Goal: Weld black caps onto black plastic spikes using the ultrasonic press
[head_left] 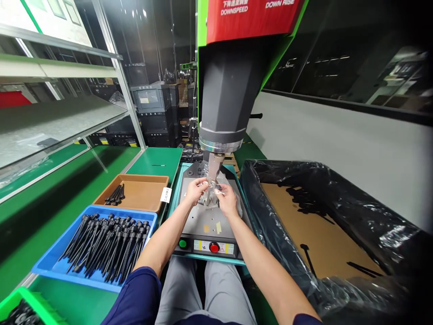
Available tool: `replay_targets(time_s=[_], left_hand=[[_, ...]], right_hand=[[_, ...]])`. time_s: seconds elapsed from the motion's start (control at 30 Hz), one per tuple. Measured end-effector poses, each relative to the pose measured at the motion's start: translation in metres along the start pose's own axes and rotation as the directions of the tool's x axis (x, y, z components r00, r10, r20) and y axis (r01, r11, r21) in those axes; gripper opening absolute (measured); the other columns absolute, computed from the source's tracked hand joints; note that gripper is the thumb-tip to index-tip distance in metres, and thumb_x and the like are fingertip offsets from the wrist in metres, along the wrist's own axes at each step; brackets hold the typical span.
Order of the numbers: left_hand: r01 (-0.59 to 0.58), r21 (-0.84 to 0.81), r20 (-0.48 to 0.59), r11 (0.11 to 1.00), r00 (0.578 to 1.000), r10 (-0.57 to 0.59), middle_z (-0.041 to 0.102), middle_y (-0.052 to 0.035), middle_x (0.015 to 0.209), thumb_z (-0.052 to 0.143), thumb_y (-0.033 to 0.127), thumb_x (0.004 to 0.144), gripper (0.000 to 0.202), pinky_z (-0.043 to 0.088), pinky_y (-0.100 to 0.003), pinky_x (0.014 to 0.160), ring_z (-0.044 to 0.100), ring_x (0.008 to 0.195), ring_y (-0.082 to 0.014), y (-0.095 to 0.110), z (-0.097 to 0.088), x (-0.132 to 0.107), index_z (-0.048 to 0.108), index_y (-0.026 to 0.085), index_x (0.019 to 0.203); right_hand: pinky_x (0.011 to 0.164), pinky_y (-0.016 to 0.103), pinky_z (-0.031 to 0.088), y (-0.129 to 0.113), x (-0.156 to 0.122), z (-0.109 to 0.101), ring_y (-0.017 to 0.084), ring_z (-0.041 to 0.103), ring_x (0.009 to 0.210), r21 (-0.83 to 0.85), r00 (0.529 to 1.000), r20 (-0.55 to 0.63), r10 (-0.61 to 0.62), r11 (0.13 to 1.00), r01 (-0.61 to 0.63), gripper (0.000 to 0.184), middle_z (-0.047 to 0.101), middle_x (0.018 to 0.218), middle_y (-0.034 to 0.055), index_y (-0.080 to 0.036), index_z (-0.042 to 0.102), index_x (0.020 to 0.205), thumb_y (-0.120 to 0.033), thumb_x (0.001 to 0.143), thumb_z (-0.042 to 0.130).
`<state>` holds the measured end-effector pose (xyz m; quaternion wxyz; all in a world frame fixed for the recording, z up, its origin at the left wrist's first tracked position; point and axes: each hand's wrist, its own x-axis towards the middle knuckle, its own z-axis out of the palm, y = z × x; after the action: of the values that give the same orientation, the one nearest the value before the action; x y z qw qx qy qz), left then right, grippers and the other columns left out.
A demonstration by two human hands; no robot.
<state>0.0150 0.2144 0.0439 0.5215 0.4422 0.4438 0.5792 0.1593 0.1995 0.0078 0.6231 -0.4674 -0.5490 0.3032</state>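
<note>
The left hand [194, 191] and right hand [226, 199] are at the centre of the frame, fingertips raised directly below the metal tip [215, 165] of the press [225, 97]. The small dark piece [218, 187] being handled is at the right fingertips, just right of centre. The right grip is closed in toward it, though a firm hold cannot be confirmed; the left grip is curled with thumb and finger near each other, and whether it grasps anything cannot be told. In this inspector's judgement, the piece should be seated squarely with a light fingertip hold, the clear plastic [238, 198] kept out from under the tip, and all fingers withdrawn before either of the 2 buttons, green [182, 243] or red [214, 248], is pressed. Limits of observation: the fingers and plastic cover most of the metal holder [209, 199], so seating and contact cannot be verified. The press top is cut off by the upper edge, and the green basket [40, 303] by the lower left corner. The black parts [108, 243] in the blue tray [81, 280], lower left, overlap too heavily to count.
</note>
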Motion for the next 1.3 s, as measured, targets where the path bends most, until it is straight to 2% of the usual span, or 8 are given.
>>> replay_targets(time_s=[0.2,0.3,0.43,0.57,0.73,0.9,1.1,1.3], left_hand=[[-0.016,-0.052,0.028,0.999,0.999,0.017,0.067,-0.0052,0.085,0.083,0.032,0.059,0.051,0.033,-0.018,0.046,0.053,0.056,-0.0065,-0.001,-0.002,0.005,0.067,0.011,0.104],[-0.029,-0.054,0.022,0.998,0.999,0.031,0.067,-0.0053,0.084,0.082,0.032,0.06,0.052,0.034,-0.019,0.047,0.053,0.056,-0.0072,-0.003,-0.003,0.008,0.067,0.011,0.104],[-0.034,-0.049,0.008,0.998,0.999,0.034,0.068,-0.0051,0.082,0.082,0.031,0.059,0.053,0.034,-0.02,0.048,0.053,0.057,-0.0076,-0.003,-0.005,0.011,0.067,0.011,0.106],[-0.044,-0.042,0.016,0.998,0.999,0.045,0.068,-0.0061,0.084,0.081,0.031,0.06,0.054,0.035,-0.02,0.048,0.052,0.057,-0.0078,-0.006,-0.008,0.015,0.067,0.01,0.108],[-0.054,-0.019,0.016,0.998,0.998,0.054,0.069,-0.0074,0.092,0.08,0.03,0.061,0.05,0.035,-0.02,0.048,0.051,0.057,-0.0068,-0.011,-0.012,0.018,0.068,0.011,0.106],[-0.053,-0.008,0.019,0.999,0.998,0.053,0.069,-0.0065,0.088,0.08,0.028,0.063,0.05,0.036,-0.02,0.048,0.051,0.056,-0.0069,-0.012,-0.012,0.019,0.068,0.011,0.108],[-0.05,0.015,0.027,0.999,0.998,0.05,0.07,-0.0074,0.09,0.078,0.025,0.064,0.048,0.036,-0.02,0.048,0.052,0.056,-0.0072,-0.009,-0.009,0.015,0.067,0.011,0.108],[-0.04,0.078,0.028,0.996,0.999,0.038,0.069,-0.0081,0.092,0.077,0.021,0.064,0.048,0.036,-0.02,0.048,0.051,0.056,-0.007,-0.009,-0.006,0.008,0.067,0.011,0.11]], right_hand=[[0.087,0.036,0.044,-0.003,0.018,0.011,0.022,0.059,0.096,0.087,1.0,0.013,-0.002,0.996,0.001,0.033,0.066,0.104,0.0078,-0.02,0.063,0.096,-0.04,0.072,0.069],[0.089,0.036,0.044,-0.001,0.027,0.022,0.022,0.06,0.095,0.238,0.996,0.056,0.072,0.968,-0.084,0.036,0.066,0.103,0.0069,-0.019,0.061,0.095,-0.041,0.068,0.069],[0.083,0.036,0.046,0.006,0.038,0.03,0.02,0.061,0.086,0.296,0.977,0.121,0.175,0.933,-0.204,0.043,0.066,0.093,0.0037,-0.02,0.058,0.093,-0.046,0.062,0.071],[0.082,0.036,0.047,0.007,0.043,0.025,0.021,0.062,0.083,0.288,0.956,0.206,0.21,0.921,-0.264,0.043,0.067,0.089,0.0029,-0.021,0.059,0.091,-0.045,0.058,0.075],[0.091,0.037,0.046,0.001,0.046,0.01,0.025,0.06,0.105,0.202,0.936,0.332,0.117,0.961,-0.192,0.041,0.067,0.112,0.0057,-0.022,0.065,0.105,-0.047,0.073,0.065],[0.092,0.039,0.044,0.009,0.049,0.007,0.026,0.061,0.101,0.046,0.948,0.302,0.102,0.992,-0.121,0.031,0.07,0.103,0.0048,-0.02,0.069,0.093,-0.045,0.075,0.063],[0.088,0.037,0.047,0.019,0.045,0.014,0.024,0.062,0.1,0.093,0.962,0.245,0.116,0.985,-0.143,0.037,0.07,0.104,0.0062,-0.021,0.066,0.1,-0.044,0.072,0.066],[0.074,0.034,0.052,0.035,0.047,0.003,0.027,0.059,0.111,0.289,0.93,0.129,0.345,0.884,-0.368,0.053,0.06,0.128,0.0091,-0.025,0.061,0.116,-0.052,0.071,0.062]])
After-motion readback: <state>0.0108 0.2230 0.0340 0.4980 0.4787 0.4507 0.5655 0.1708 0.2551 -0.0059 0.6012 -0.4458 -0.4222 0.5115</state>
